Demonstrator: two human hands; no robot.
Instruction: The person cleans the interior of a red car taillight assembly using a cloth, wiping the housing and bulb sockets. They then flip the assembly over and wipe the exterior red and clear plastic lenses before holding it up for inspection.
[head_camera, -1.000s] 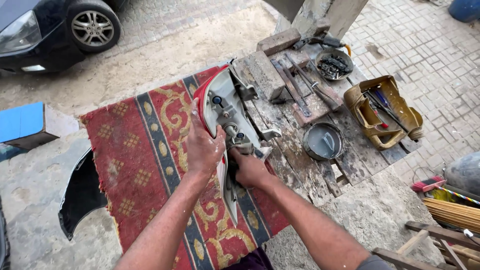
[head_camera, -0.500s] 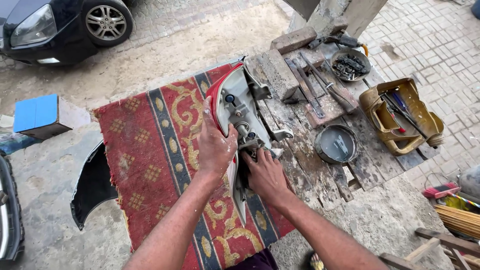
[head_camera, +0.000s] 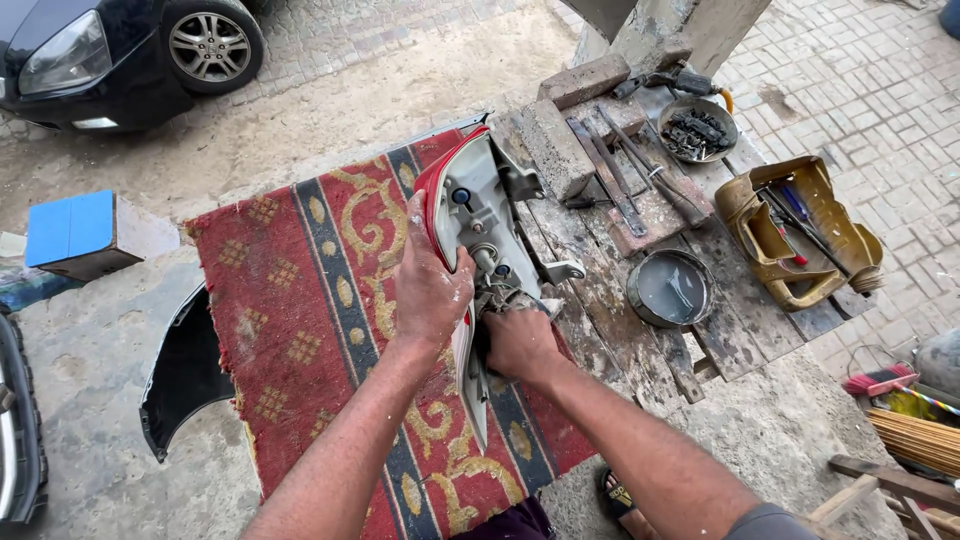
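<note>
While your left hand (head_camera: 430, 290) grips the tail light (head_camera: 470, 215) upright on the red rug (head_camera: 290, 320), your right hand (head_camera: 518, 340) clutches its rear. If either loosens, it may topple toward the surface's (head_camera: 600, 300) near edge.

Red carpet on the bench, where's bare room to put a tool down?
Free: the red carpet left of the left hand, out to its left edge. Crowded: the planks right of the tail light, with the round tin, brick and yellow caddy.
</note>
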